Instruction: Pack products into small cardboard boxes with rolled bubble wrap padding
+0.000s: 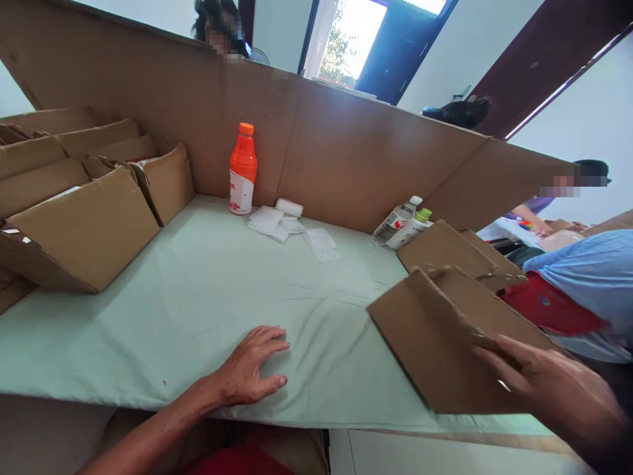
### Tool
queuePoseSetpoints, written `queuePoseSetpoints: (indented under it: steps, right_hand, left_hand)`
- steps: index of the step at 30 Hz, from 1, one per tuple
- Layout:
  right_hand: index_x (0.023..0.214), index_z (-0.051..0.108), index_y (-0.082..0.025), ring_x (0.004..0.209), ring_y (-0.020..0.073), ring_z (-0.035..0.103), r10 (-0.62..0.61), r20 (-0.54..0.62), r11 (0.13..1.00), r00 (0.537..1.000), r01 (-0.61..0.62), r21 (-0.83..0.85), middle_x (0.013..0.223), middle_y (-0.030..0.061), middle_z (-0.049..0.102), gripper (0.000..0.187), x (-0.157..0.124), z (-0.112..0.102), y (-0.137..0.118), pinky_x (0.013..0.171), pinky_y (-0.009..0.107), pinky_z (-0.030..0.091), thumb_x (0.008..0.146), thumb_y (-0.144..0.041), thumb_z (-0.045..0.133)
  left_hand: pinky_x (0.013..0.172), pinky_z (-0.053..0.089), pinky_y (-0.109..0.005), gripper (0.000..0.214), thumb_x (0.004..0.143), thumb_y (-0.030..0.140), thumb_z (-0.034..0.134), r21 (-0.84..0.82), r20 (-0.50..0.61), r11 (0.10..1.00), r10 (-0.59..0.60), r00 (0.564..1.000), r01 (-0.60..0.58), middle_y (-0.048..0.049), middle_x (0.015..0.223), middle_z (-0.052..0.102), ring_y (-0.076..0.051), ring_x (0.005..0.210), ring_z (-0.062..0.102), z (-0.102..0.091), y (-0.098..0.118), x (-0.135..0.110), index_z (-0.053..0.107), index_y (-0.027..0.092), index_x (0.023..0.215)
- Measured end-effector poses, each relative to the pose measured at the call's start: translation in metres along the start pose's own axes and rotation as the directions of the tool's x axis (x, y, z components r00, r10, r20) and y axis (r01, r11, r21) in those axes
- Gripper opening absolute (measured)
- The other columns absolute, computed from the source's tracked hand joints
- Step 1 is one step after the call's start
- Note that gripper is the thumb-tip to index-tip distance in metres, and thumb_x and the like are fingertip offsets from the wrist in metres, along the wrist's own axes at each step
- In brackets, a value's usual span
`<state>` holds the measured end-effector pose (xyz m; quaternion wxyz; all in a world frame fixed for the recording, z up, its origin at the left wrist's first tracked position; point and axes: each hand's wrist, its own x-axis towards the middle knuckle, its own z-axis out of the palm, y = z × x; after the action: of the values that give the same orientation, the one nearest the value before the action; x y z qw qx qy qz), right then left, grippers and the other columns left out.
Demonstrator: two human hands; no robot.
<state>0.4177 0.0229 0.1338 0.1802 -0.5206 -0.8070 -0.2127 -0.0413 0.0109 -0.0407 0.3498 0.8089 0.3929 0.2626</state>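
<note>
My left hand (254,369) rests on the pale green cloth with fingers spread and nothing in it. At the right, my right hand (548,379) is at the near edge of a brown cardboard box (425,343), with its fingers gripping the wall. The hand is slightly blurred, and the inside of the box is mostly hidden from me. Beyond my left hand, several flat white translucent packets (277,223) and a small white roll (289,208) lie on the cloth.
An orange-capped bottle (242,175) stands by the cardboard partition (336,152). A clear bottle (398,221) and a green-capped white bottle (411,232) lean near another box (445,244). Cardboard boxes (93,224) fill the left side. A person in blue (588,264) is at the right.
</note>
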Motion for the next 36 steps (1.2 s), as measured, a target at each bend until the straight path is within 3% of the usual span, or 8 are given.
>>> queuePoseSetpoints:
  steps: [4,10,15,19,24,28,32,36]
  right_hand:
    - [0.088,0.069,-0.025,0.063,0.0215,0.068,-0.212,0.043,0.976,0.976,0.21,0.05,0.075,0.0043,0.076,0.022,0.036,-0.011,-0.093,0.06,0.034,0.05,0.099,-0.032,0.051]
    - [0.089,0.066,-0.024,0.067,0.0167,0.065,-0.378,0.092,0.845,0.921,0.303,0.44,0.074,0.0012,0.072,0.014,0.074,-0.011,-0.182,0.075,0.035,0.049,0.097,-0.02,0.055]
    - [0.104,0.07,-0.034,0.089,0.026,0.073,-0.017,-0.065,0.842,0.998,0.049,0.537,0.096,0.0035,0.078,0.012,0.064,-0.009,-0.168,0.091,0.049,0.053,0.094,-0.037,0.064]
    - [0.103,0.072,-0.03,0.094,0.0247,0.073,0.33,0.073,0.759,0.941,-0.311,0.572,0.101,0.0043,0.078,0.016,0.034,0.019,-0.136,0.085,0.041,0.059,0.094,-0.039,0.061]
    - [0.109,0.072,-0.022,0.086,0.0248,0.074,0.216,0.432,0.617,0.876,-0.465,0.635,0.101,0.0077,0.078,0.029,-0.012,0.082,-0.137,0.074,0.037,0.062,0.091,-0.042,0.06]
    - [0.112,0.07,-0.02,0.1,0.0311,0.071,0.112,0.5,0.534,0.859,-0.476,0.698,0.108,0.0121,0.076,0.032,-0.025,0.111,-0.165,0.084,0.044,0.061,0.087,-0.036,0.061]
    - [0.11,0.068,-0.021,0.106,0.0322,0.068,0.099,0.467,0.488,0.879,-0.452,0.747,0.114,0.0112,0.074,0.031,-0.003,0.124,-0.177,0.09,0.045,0.056,0.08,-0.024,0.059]
    - [0.109,0.064,-0.02,0.084,0.0245,0.067,0.119,0.495,0.465,0.861,-0.489,0.738,0.1,0.0071,0.074,0.033,0.043,0.148,-0.175,0.074,0.035,0.054,0.076,-0.022,0.061]
  left_hand:
    - [0.118,0.039,-0.051,0.065,0.086,0.037,0.06,-0.144,-0.187,0.986,-0.116,0.975,0.089,-0.0152,0.154,0.048,-0.03,0.142,0.046,-0.005,-0.006,-0.011,0.046,0.02,0.148]
    - [0.117,0.038,-0.054,0.074,0.086,0.043,0.062,-0.203,-0.398,0.961,-0.258,0.88,0.189,-0.0168,0.154,0.046,-0.035,0.141,0.047,-0.022,-0.007,-0.035,0.038,0.02,0.152]
    - [0.114,0.042,-0.05,0.073,0.084,0.049,0.063,-0.244,-0.442,0.924,-0.377,0.814,0.295,-0.0164,0.145,0.056,-0.036,0.137,0.05,-0.035,-0.005,-0.058,0.044,0.019,0.148]
    - [0.107,0.048,-0.049,0.065,0.081,0.05,0.066,-0.217,-0.437,0.909,-0.417,0.797,0.356,-0.0154,0.134,0.064,-0.035,0.127,0.059,-0.032,-0.008,-0.064,0.055,0.018,0.137]
    - [0.103,0.051,-0.05,0.061,0.08,0.054,0.064,-0.186,-0.461,0.905,-0.424,0.78,0.382,-0.0163,0.122,0.07,-0.036,0.121,0.063,-0.021,-0.013,-0.057,0.062,0.016,0.127]
    - [0.092,0.056,-0.052,0.058,0.075,0.063,0.065,-0.205,-0.444,0.855,-0.516,0.733,0.477,-0.0171,0.104,0.074,-0.039,0.108,0.068,-0.019,-0.014,-0.051,0.069,0.015,0.108]
    - [0.091,0.056,-0.049,0.054,0.069,0.065,0.069,-0.275,-0.485,0.832,-0.553,0.677,0.482,-0.0154,0.098,0.074,-0.037,0.102,0.069,-0.03,-0.019,-0.035,0.069,0.017,0.093]
    - [0.085,0.056,-0.04,0.055,0.064,0.059,0.075,-0.392,-0.508,0.827,-0.56,0.655,0.403,-0.0123,0.098,0.074,-0.031,0.095,0.069,-0.056,-0.039,0.002,0.064,0.016,0.097]
